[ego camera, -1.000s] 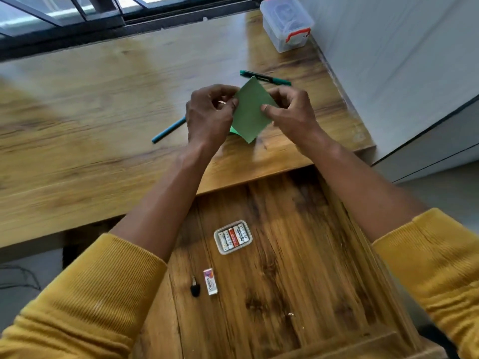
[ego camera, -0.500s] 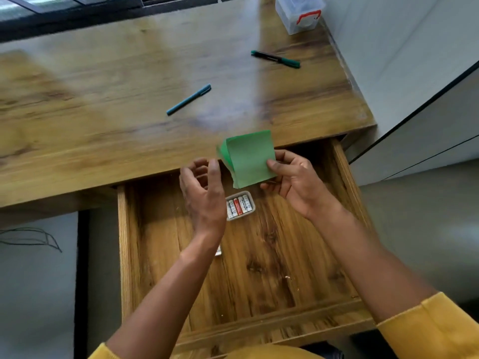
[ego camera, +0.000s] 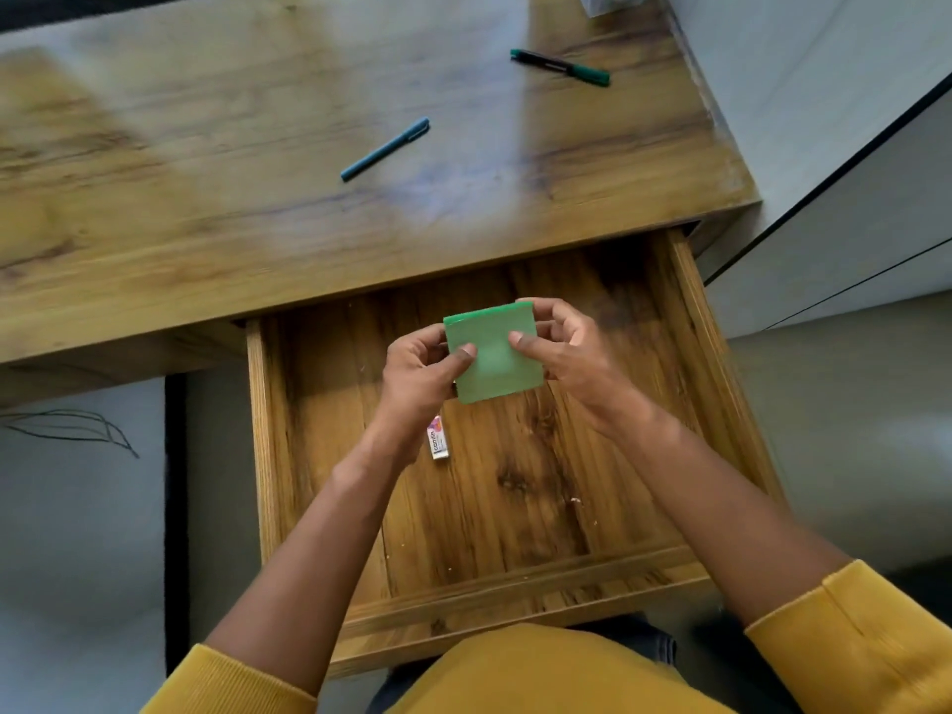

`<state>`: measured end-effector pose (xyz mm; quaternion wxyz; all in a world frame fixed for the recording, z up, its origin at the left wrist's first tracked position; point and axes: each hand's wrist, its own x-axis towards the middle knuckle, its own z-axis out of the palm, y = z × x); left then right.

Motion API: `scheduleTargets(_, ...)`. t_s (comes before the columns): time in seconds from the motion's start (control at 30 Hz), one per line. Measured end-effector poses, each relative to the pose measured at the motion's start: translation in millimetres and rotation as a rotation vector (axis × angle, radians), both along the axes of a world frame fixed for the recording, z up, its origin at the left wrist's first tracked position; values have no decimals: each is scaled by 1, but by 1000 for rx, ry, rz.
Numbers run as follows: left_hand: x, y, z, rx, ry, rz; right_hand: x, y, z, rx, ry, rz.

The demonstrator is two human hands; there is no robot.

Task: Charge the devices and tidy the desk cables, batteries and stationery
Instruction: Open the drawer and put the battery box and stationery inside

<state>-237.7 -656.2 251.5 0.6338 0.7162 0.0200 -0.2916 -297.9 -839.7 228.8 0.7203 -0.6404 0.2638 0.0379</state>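
Note:
A green sticky-note pad (ego camera: 492, 353) hangs above the open wooden drawer (ego camera: 515, 507). My left hand (ego camera: 420, 373) pinches its left edge with thumb on top. My right hand (ego camera: 561, 347) pinches its right edge the same way. An eraser in a pink and white sleeve (ego camera: 438, 438) lies on the drawer floor just below my left hand. The battery case seen earlier is hidden behind the pad and hands. Two pens rest on the desk top: a teal one (ego camera: 385, 149) in the middle and a green and black one (ego camera: 560, 68) at the far right.
The wooden desk top (ego camera: 206, 172) runs across the upper view. A clear plastic box (ego camera: 613, 0) pokes in at the top edge. A white cabinet (ego camera: 850, 198) stands to the right. A thin cable (ego camera: 72, 427) lies on the floor at left.
The camera has tilted further down over the drawer. My left hand has taken hold of the pad's left edge, so both hands hold it now, lower over the drawer.

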Motion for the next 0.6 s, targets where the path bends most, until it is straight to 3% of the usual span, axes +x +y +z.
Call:
scheduleTargets(0.37,-28,4,-47,150,225,34,-28,-2,-34,-89,252,-69)
scheduleTargets(0.53,-37,-1,-67,177,320,1,-38,-7,-47,16,353,-140)
scheduleTargets(0.6,-36,-4,-72,160,280,20,-41,-12,-48,46,362,-57)
